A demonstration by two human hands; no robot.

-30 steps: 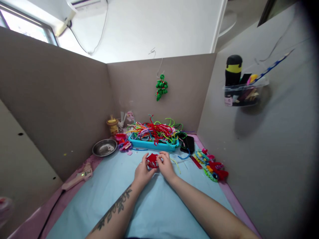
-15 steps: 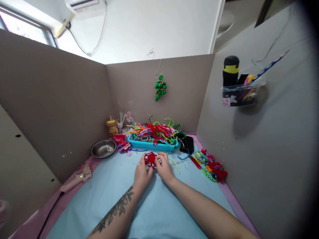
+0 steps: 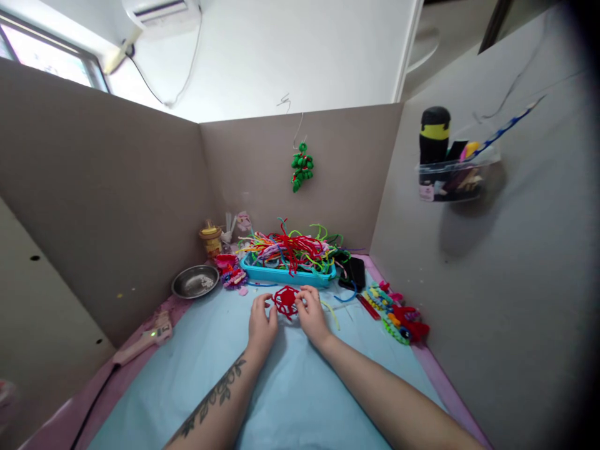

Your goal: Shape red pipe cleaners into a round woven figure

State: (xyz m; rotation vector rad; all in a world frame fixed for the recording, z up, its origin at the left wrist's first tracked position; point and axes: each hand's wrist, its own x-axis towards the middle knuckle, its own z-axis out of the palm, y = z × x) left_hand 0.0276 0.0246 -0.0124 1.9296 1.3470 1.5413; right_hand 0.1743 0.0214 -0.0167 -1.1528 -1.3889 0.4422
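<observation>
A round red web-like piece (image 3: pixel 286 301), which looks made of fuzzy pipe cleaners, is held up over the blue cloth. My right hand (image 3: pixel 312 317) pinches its right edge between thumb and fingers. Just left of the piece is my left hand (image 3: pixel 263 322), its thumb and fingers apart with a small gap to the red rim. Behind both hands stands a blue tray (image 3: pixel 285 275) heaped with pipe cleaners (image 3: pixel 300 247) in many colours. A loose yellow-green pipe cleaner (image 3: pixel 332 314) lies beside my right hand.
A metal bowl (image 3: pixel 195 282) and a glue gun (image 3: pixel 145 342) with a cord are on the left. To the right lie a black phone (image 3: pixel 352 274), a red stick-like object (image 3: pixel 368 307) and colourful fuzzy crafts (image 3: pixel 398 315). Grey partitions (image 3: pixel 300 206) enclose the table.
My left hand has let go of the red piece and drawn back slightly to the left. The piece shows more of its web shape, still in my right hand.
</observation>
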